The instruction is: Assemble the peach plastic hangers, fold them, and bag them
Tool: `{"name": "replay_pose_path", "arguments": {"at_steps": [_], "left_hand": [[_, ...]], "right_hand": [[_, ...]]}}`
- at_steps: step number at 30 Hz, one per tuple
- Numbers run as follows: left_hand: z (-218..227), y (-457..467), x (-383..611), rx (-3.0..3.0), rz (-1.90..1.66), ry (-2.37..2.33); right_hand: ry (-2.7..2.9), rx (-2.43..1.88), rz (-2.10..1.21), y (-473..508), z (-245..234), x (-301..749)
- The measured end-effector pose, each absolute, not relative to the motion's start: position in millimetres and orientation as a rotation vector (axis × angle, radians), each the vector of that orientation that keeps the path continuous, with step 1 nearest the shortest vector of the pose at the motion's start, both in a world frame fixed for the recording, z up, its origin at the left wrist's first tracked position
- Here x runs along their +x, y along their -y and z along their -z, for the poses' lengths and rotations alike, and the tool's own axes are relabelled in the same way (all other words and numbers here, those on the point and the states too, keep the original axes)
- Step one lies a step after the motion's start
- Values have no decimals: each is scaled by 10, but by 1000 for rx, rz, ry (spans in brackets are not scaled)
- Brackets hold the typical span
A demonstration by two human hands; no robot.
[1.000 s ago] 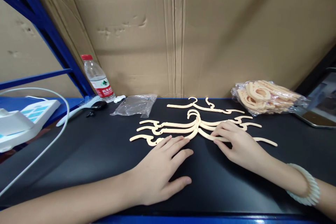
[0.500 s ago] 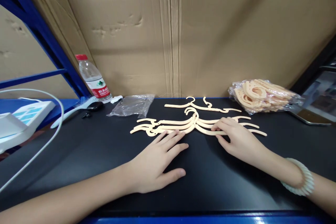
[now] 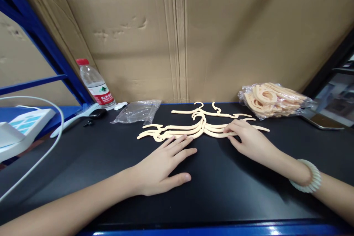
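Several cream plastic hangers (image 3: 193,129) lie bunched together, hooks meeting in the middle, on a black table top (image 3: 96,162). My left hand (image 3: 163,166) lies flat and open on the table, its fingertips touching the hangers' left arms. My right hand (image 3: 247,140), with a pale beaded bracelet (image 3: 306,180) on the wrist, rests its spread fingers on the hangers' right arms. Another pair of hangers (image 3: 212,112) lies just behind the bunch.
A clear bag full of cream hangers (image 3: 272,99) sits at the back right, an empty clear bag (image 3: 138,110) at the back left. A water bottle (image 3: 95,83), a white brush (image 3: 73,120), a white device with a cable (image 3: 22,129) and a cardboard wall (image 3: 179,37) surround the table.
Both hands have pushed the spread hangers away from me and closer together, so the bunch is tighter. The view has shifted slightly.
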State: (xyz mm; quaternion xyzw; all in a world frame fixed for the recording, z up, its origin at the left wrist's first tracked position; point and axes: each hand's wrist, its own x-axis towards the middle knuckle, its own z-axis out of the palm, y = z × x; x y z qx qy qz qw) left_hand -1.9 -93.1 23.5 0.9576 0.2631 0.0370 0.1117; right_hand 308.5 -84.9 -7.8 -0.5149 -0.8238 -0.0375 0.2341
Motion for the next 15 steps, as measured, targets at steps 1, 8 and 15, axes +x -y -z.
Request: {"name": "replay_pose_path", "arguments": {"at_steps": [1, 8, 15], "left_hand": [[-237, 929, -19, 2814, -116, -767], [-230, 904, -16, 2823, -119, -761], [-248, 942, -6, 2831, -189, -726]], "right_hand": [[2260, -1413, 105, 845, 76, 3087], [2234, -1366, 90, 825, 96, 3099], [2107, -1328, 143, 882, -31, 3068]]}}
